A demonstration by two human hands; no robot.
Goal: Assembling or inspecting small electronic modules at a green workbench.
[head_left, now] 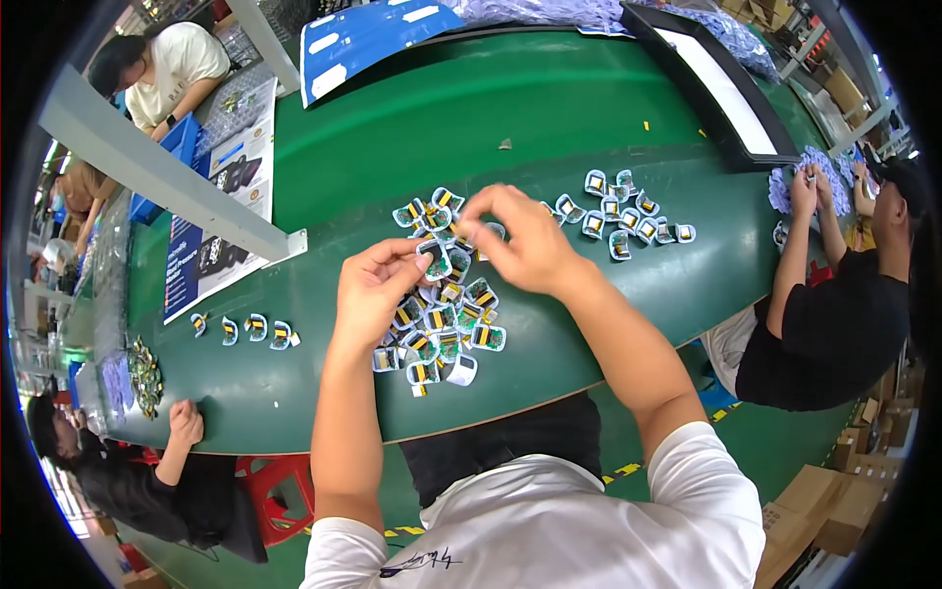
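Head camera: the left hand (378,280) pinches a small circuit piece (435,263) between thumb and fingers, its white rim and green-and-black middle facing up. Just to the right of it, the right hand (530,240) arches over with thumb and fingertips drawn close together beside the piece; whether they grip anything is too small to tell. Below and between the hands, a loose pile (442,319) of similar pieces, white-rimmed with yellow and black strips, lies on the green table (549,339), and a few more lie just beyond the fingertips. Right of the right hand sits a looser cluster (645,230); well left of the left hand, four pieces (257,327) stand in a row.

As for writing, a printed poster (245,177) beyond the left hand carries lettering and dark product pictures. Farther ahead of both hands, a blue sheet (378,39) bears white shapes. Nearer than the hands, the wearer's white shirt (589,520) shows a black handwritten scrawl (422,562).
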